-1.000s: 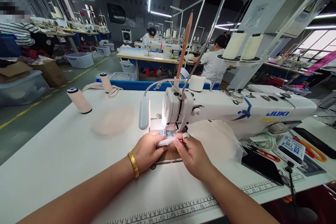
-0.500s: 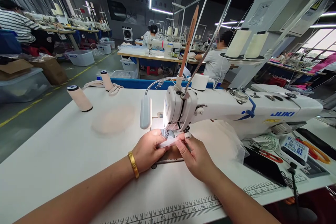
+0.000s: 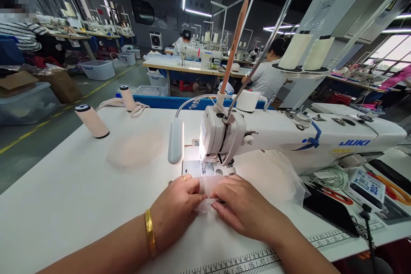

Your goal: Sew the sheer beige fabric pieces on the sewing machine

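A thin, sheer white fabric piece [image 3: 207, 183] lies in front of the needle of a white sewing machine [image 3: 221, 132]. My left hand [image 3: 176, 203], with a ring and a gold bracelet on that arm, pinches its left side, thumb toward the middle. From the right, my right hand [image 3: 242, 205] grips the same fabric with thumb and fingers closed. Both hands rest low over the machine bed, just on the near side of the lit presser foot [image 3: 208, 168]. A small lamp [image 3: 176, 141] hangs left of the machine head.
Sheer pale fabric lies left [image 3: 135, 150] and right [image 3: 272, 175] of the machine. Two thread spools [image 3: 92, 122] stand at the table's left. A black phone [image 3: 330, 209], cables and a ruler strip [image 3: 250, 263] lie right and in front. Co-workers sit further back.
Both hands have drawn back from the needle toward the table's front, bringing the fabric with them. The fabric now spreads wider between the hands. The view has shifted slightly.
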A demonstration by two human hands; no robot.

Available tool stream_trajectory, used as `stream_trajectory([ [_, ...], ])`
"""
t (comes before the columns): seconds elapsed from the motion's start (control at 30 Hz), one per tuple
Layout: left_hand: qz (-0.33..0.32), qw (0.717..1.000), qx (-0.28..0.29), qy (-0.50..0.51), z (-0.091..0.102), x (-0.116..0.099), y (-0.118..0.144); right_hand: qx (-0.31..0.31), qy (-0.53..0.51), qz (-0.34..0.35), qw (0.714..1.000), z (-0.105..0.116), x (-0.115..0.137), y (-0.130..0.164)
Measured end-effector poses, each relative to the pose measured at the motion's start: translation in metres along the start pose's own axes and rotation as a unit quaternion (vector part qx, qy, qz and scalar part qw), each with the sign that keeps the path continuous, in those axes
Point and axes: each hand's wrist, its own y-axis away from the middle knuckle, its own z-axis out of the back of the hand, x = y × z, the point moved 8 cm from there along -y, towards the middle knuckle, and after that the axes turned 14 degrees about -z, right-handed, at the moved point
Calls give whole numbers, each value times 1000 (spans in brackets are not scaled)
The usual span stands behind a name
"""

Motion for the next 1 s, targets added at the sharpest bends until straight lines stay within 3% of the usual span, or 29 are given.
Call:
stream_trajectory([
  [0.2,-12,1000,-8,-28,-3,8,1,-3,8,-25,1000,-4,-7,-4],
  [0.57,30,996,62,-62,-14,32,-2,-1,9,-37,999,-12,-14,-12],
  [0.7,91,991,87,35,-19,44,-3,-50,-1,-40,998,-20,-20,-19],
  [0.83,184,964,109,156,-22,66,-6,-105,-67,-85,989,-19,-29,-25],
  [1.0,163,962,137,170,-19,69,-14,-104,-121,-123,980,-12,-33,-24],
])
